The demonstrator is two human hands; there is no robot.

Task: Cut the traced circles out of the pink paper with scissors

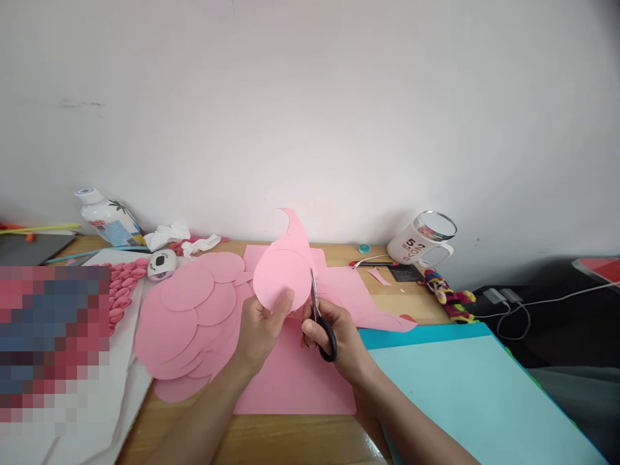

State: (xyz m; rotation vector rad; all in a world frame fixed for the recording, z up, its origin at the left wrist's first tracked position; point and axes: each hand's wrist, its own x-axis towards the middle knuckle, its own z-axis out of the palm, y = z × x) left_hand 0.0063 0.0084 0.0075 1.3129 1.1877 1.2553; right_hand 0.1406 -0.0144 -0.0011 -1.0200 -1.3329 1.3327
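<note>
My left hand point(259, 329) pinches a round pink paper point(281, 274), thumb on its front face. A curved strip of pink offcut point(299, 234) rises above the disc's top edge. In my right hand point(341, 336) is a pair of scissors point(325, 332) with black handles, the blades pointing up along the disc's right edge. Below both hands lies a pink paper sheet point(295, 381) on the table. To the left, several cut pink circles point(167, 336) overlap in a heap. More pink paper point(346, 284) lies behind my right hand.
A white mug point(409, 245) stands at the back right, near a small doll figure point(445, 294). Blue paper sheets point(450, 381) cover the right side. A white bottle point(109, 216), crumpled tissue point(167, 236) and a small white device point(162, 263) are at the left.
</note>
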